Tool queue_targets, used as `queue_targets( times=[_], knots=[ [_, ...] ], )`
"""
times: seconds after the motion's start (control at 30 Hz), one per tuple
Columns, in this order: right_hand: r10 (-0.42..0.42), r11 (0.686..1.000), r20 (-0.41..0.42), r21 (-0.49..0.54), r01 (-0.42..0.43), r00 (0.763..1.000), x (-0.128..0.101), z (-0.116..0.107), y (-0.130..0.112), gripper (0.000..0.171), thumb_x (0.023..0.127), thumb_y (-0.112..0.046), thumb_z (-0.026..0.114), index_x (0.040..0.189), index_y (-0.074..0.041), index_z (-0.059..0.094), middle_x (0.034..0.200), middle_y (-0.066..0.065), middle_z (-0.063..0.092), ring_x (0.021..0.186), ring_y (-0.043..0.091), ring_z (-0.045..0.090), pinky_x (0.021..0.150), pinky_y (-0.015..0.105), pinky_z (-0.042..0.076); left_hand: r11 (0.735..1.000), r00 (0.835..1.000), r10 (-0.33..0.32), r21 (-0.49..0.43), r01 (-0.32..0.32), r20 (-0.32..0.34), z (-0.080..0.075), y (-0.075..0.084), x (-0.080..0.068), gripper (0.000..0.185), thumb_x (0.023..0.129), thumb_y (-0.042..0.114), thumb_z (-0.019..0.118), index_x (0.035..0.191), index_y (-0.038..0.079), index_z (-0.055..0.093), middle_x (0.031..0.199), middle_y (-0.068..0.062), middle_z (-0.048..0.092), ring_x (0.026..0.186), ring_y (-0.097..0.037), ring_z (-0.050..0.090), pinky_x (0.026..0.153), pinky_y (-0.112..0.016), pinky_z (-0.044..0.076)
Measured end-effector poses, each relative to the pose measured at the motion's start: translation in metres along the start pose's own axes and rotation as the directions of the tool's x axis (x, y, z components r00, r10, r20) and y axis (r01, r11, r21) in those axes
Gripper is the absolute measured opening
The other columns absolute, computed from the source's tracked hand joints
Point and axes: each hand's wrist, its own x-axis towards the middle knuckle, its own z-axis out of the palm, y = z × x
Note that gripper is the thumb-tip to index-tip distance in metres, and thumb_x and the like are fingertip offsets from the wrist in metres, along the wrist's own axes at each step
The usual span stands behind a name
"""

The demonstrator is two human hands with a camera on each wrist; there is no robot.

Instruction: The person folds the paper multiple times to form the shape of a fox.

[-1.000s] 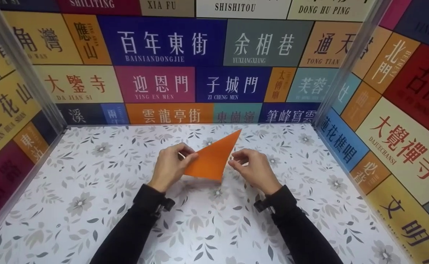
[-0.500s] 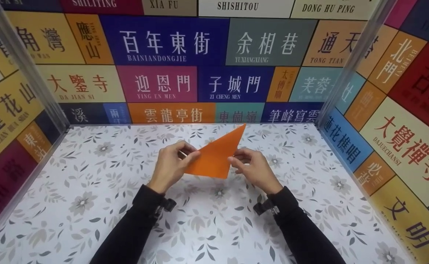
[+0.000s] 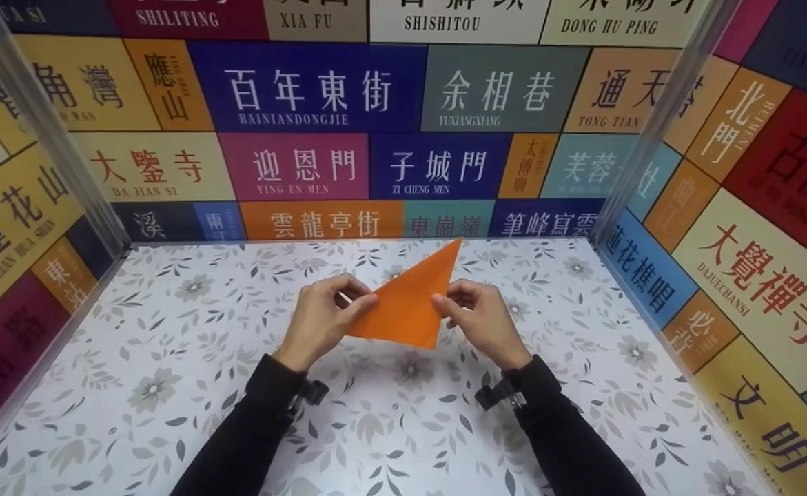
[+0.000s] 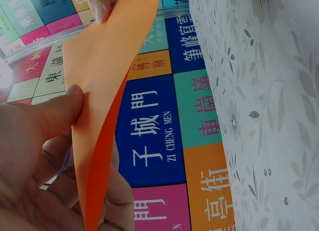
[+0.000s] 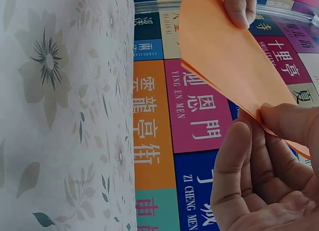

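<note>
1. At the left edge of the orange sheet (image 3: pixel 406 306), the left hand (image 3: pixel 317 318) pinches with its thumb on the near face and fingers behind, presumably to steady that side.
2. At the sheet's right edge, the right hand (image 3: pixel 487 322) pinches likewise; gripping opposite edges probably makes the sheet taut.
3. The sheet is tilted between both hands, its sharp corner pointing up and away, likely so thumbs and fingers can reach either face.
4. Along the sheet's lower edge, its layers gape near the left hand, perhaps because nothing presses them there.
5. Beneath the sheet, and apart from it, lies the flowered table (image 3: pixel 334 448), so the hands alone seem to bear its weight.
</note>
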Motion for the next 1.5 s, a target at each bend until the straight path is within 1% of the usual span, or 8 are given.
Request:
queue_targets(
  times=[0.2,0.37,0.6,0.73,0.93,1.2,1.33,1.5],
  knots=[
    [-0.006,1.000,-0.002,-0.012,0.006,1.000,-0.001,0.000,-0.001,0.016,0.094,-0.021,0.074,0.097,-0.005,0.073,0.087,0.013,0.072,0.077,0.036,0.066,0.063,0.039,0.058,1.000,1.000,-0.016,0.003,0.016,0.021,0.000,0.000,-0.001,0.010,0.088,0.036,0.080,0.090,0.027,0.076,0.081,0.013,0.070,0.069,-0.014,0.064,0.065,-0.032,0.053],
    [-0.011,0.999,-0.015,-0.043,0.010,1.000,-0.001,-0.001,-0.004,0.015,0.095,-0.015,0.073,0.098,0.000,0.073,0.088,0.016,0.072,0.076,0.040,0.065,0.062,0.044,0.058,1.000,0.999,-0.022,0.000,0.022,0.038,0.000,0.000,-0.002,0.011,0.088,0.036,0.080,0.090,0.026,0.075,0.081,0.012,0.070,0.068,-0.014,0.064,0.064,-0.032,0.053],
    [-0.013,0.998,0.002,-0.054,0.013,1.000,-0.008,0.002,-0.026,0.014,0.096,-0.008,0.070,0.097,0.006,0.071,0.087,0.023,0.071,0.076,0.044,0.064,0.063,0.050,0.057,1.000,0.999,-0.024,0.007,0.024,0.042,0.001,0.002,-0.002,0.011,0.088,0.037,0.080,0.089,0.027,0.076,0.081,0.013,0.070,0.070,-0.014,0.065,0.065,-0.032,0.053],
    [-0.030,0.998,0.010,-0.049,0.030,0.999,-0.012,0.003,-0.033,0.013,0.096,-0.007,0.070,0.096,0.006,0.071,0.086,0.023,0.070,0.076,0.045,0.063,0.063,0.050,0.057,1.000,0.999,-0.005,0.021,0.004,0.045,0.003,0.004,-0.003,0.010,0.089,0.036,0.079,0.091,0.027,0.076,0.083,0.015,0.071,0.072,-0.015,0.066,0.065,-0.031,0.053],
    [-0.043,0.998,0.039,-0.045,0.045,0.998,-0.013,0.008,-0.031,0.013,0.096,-0.007,0.069,0.096,0.005,0.070,0.086,0.022,0.071,0.075,0.046,0.064,0.063,0.054,0.056,1.000,0.999,0.001,0.031,-0.003,0.046,0.008,0.004,-0.003,0.009,0.090,0.037,0.078,0.093,0.029,0.076,0.086,0.018,0.070,0.073,-0.009,0.065,0.064,-0.029,0.054],
    [-0.027,0.999,0.050,-0.045,0.029,0.998,-0.011,0.012,-0.031,0.013,0.095,-0.007,0.070,0.096,0.006,0.070,0.087,0.022,0.071,0.077,0.049,0.066,0.066,0.057,0.057,0.998,0.999,0.051,0.045,-0.051,0.002,0.007,0.005,-0.002,0.008,0.090,0.034,0.078,0.093,0.027,0.078,0.085,0.018,0.071,0.069,-0.006,0.064,0.064,-0.028,0.054],
    [-0.031,0.994,0.024,-0.100,0.034,0.999,-0.007,0.009,-0.019,0.013,0.094,-0.009,0.073,0.096,0.003,0.071,0.087,0.017,0.073,0.076,0.040,0.068,0.065,0.049,0.058,0.993,0.997,0.083,0.087,-0.082,-0.007,0.005,0.006,-0.001,0.007,0.089,0.034,0.079,0.091,0.027,0.078,0.083,0.018,0.071,0.070,-0.006,0.063,0.065,-0.028,0.053],
    [-0.078,0.974,-0.067,-0.219,0.062,0.995,-0.002,0.001,-0.009,0.019,0.091,-0.021,0.078,0.106,-0.010,0.073,0.092,0.004,0.073,0.078,0.021,0.069,0.066,0.034,0.059,0.982,0.994,0.109,0.159,-0.105,-0.016,0.003,0.007,-0.001,0.007,0.089,0.033,0.079,0.090,0.027,0.078,0.082,0.018,0.070,0.070,-0.004,0.061,0.064,-0.027,0.051]
  ],
)
